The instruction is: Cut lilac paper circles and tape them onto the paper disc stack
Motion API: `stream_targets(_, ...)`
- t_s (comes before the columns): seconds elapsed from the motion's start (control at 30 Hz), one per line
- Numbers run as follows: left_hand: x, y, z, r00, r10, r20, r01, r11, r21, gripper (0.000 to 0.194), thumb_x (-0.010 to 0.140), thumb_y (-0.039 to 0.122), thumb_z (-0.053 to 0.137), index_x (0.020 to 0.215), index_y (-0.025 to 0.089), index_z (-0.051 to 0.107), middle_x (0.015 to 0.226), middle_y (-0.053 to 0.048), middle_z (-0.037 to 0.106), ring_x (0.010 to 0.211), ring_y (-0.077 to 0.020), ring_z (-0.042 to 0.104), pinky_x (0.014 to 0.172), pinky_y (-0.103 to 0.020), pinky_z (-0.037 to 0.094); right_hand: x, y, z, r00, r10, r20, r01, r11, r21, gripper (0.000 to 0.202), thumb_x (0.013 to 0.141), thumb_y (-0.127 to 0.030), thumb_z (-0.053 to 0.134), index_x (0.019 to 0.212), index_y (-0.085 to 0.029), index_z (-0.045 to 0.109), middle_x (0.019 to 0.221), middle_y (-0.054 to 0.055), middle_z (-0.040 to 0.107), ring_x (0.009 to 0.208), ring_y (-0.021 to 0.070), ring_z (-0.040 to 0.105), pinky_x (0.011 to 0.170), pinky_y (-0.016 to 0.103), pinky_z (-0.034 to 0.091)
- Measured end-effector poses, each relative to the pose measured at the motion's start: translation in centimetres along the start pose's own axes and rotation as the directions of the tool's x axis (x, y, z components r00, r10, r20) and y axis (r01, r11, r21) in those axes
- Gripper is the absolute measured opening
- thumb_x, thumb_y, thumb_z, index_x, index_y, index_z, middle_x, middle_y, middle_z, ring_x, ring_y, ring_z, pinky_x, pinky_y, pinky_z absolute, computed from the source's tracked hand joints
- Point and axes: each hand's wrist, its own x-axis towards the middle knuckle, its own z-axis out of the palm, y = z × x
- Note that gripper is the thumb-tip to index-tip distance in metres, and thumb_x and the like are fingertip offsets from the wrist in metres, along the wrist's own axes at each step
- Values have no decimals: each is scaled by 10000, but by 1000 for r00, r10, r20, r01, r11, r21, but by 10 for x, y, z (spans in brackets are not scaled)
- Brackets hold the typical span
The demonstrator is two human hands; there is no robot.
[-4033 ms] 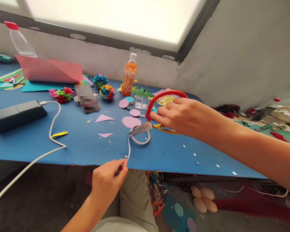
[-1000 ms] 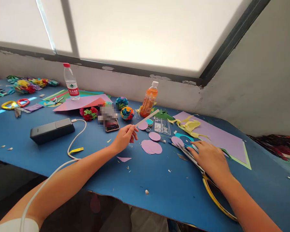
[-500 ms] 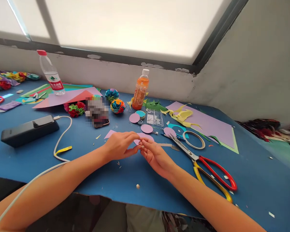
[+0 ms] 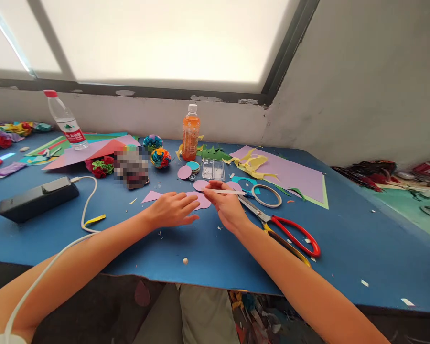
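My left hand (image 4: 174, 209) hovers over the blue table, palm down, fingers spread, holding nothing. To its right, my right hand (image 4: 225, 204) pinches a thin white strip (image 4: 227, 191) between thumb and fingers. Purple paper pieces lie behind and between the hands, among them a purple triangle (image 4: 152, 196) and a purple circle (image 4: 184, 172). Large scissors (image 4: 297, 235) with red and yellow handles rest beside my right forearm, which covers part of them. Behind the scissors lies a roll of tape (image 4: 267, 196).
An orange drink bottle (image 4: 191, 136) and a water bottle (image 4: 69, 125) stand near the wall. A black device (image 4: 39, 197) with a white cable (image 4: 89, 205) sits at left. Paper flowers (image 4: 161, 158), a phone, a clear plastic case (image 4: 213, 169) and purple sheets (image 4: 301, 177) lie farther back.
My hands have moved apart. The left fingers have spread and the right hand has lifted the white strip. The whole view has shifted, so the table items appear farther left.
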Motion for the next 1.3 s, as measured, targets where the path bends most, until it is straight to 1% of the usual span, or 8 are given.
stream_targets(0.1, 39, -13, 8, 967, -252, 32, 250, 967, 56, 333, 914, 398, 442, 1071, 149, 597, 1091, -111, 646, 1018, -233, 605, 813, -351, 498, 17, -8, -12, 996, -75, -43, 74, 997, -23, 381, 454, -204, 842, 767, -201, 625, 783, -27, 651, 772, 125, 619, 762, 272, 486)
stream_targets(0.23, 92, -41, 20, 819, -568, 79, 564, 823, 72, 349, 887, 349, 543, 1174, 150, 534, 1184, -97, 572, 1032, -222, 584, 864, -439, 506, 31, -11, -23, 990, -115, -83, 110, 992, -61, 418, 434, -243, 848, 775, -211, 608, 716, -26, 674, 764, 147, 634, 724, 286, 490)
stream_targets(0.4, 119, -54, 32, 718, -663, 213, 684, 728, -40, 339, 885, 332, 550, 1174, 156, 534, 1172, -89, 577, 996, -207, 597, 835, -418, 524, 34, -8, -28, 986, -150, -72, 140, 982, -126, 427, 453, -275, 833, 813, -204, 615, 759, -8, 701, 813, 164, 656, 756, 298, 497)
stream_targets(0.6, 119, -46, 2, 765, -635, 108, 643, 744, -182, 554, 825, 385, 596, 1269, 102, 425, 1192, -165, 586, 1100, -292, 573, 900, -410, 467, 31, -11, -25, 987, -161, -12, 157, 975, -159, 399, 491, -277, 823, 832, -213, 627, 755, -20, 696, 786, 153, 654, 754, 292, 503)
stream_targets(0.77, 63, -13, -25, 875, -457, 157, 483, 816, -316, 725, 708, 434, 668, 1306, 155, 369, 1108, -107, 654, 992, -269, 633, 819, -351, 492, 17, -25, -18, 982, -156, 102, 171, 972, -159, 435, 509, -246, 833, 905, -231, 652, 799, -23, 710, 816, 145, 653, 804, 294, 500)
stream_targets(0.97, -25, 33, -10, 921, -287, 263, 387, 749, -538, 773, 675, 327, 690, 1342, 179, 327, 1174, -123, 623, 1060, -279, 607, 872, -410, 504, -17, -18, -2, 905, 50, 422, 109, 932, -344, 602, 581, -193, 798, 1145, -248, 596, 951, 10, 706, 762, 155, 679, 722, 300, 544)
stream_targets(1.17, -31, 20, -2, 949, -136, 283, 310, 558, -770, 887, 653, 286, 745, 1380, 238, 239, 1325, -110, 520, 1188, -250, 531, 990, -406, 453, -23, 0, 2, 868, 130, 480, 122, 880, -459, 388, 654, -164, 726, 1032, -214, 654, 887, 5, 694, 688, 139, 657, 663, 285, 542)
stream_targets(1.3, -30, 14, -6, 923, -161, 350, 381, 514, -769, 966, 668, 298, 741, 1422, 222, 142, 1337, -141, 504, 1194, -267, 526, 991, -430, 450, -19, 4, 1, 855, 129, 503, 153, 864, -481, 313, 664, -156, 710, 967, -214, 666, 899, 11, 701, 754, 166, 666, 738, 333, 548)
